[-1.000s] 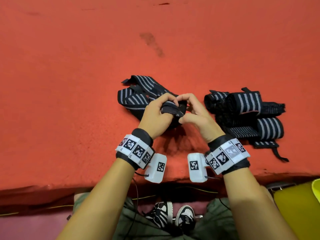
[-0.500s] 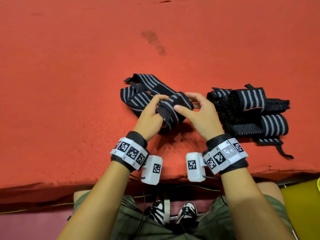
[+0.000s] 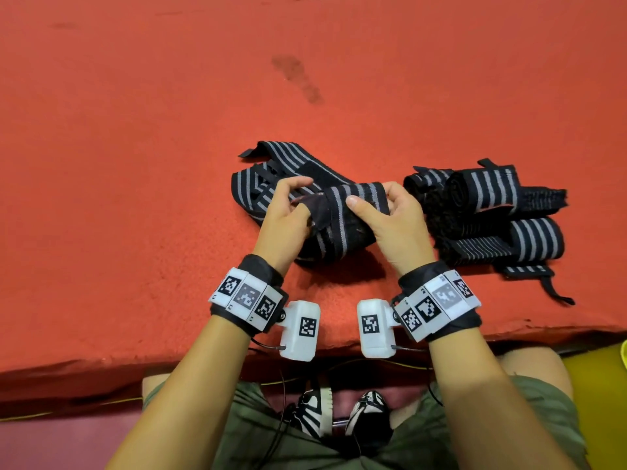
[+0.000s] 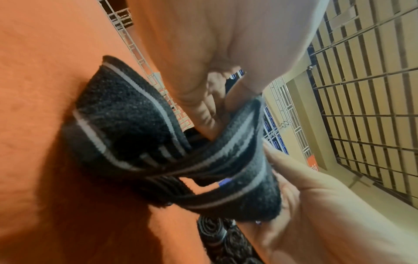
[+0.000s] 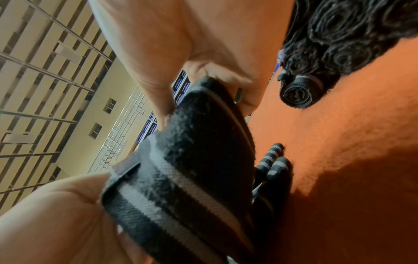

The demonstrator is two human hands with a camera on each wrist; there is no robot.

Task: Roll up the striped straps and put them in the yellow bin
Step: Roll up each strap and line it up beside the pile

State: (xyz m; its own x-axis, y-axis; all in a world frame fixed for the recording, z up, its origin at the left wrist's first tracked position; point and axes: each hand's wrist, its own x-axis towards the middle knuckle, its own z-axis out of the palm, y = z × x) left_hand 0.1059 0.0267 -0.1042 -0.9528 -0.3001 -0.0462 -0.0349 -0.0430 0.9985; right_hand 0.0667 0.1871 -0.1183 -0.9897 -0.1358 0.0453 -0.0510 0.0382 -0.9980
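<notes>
A black strap with grey stripes [image 3: 342,215] is held between both hands just above the red table, partly rolled, its loose end trailing back and left over the cloth [image 3: 271,164]. My left hand [image 3: 288,212] grips the roll's left end, fingers curled round it. My right hand [image 3: 380,212] holds the right end, thumb on top. In the left wrist view the strap [image 4: 203,160] loops between the two hands; in the right wrist view the strap [image 5: 192,160] fills the middle. Only a corner of the yellow bin [image 3: 597,364] shows at the lower right.
Several rolled striped straps [image 3: 492,212] lie piled on the red table [image 3: 135,164] just right of my right hand; their coiled ends [image 5: 339,26] show in the right wrist view. A loose strap tail [image 3: 556,293] sticks out toward the table's front edge.
The roll has grown thicker and turned across my body; both hands have shifted their hold on it and more of the striped outer face shows now. The rolled pile has not moved.
</notes>
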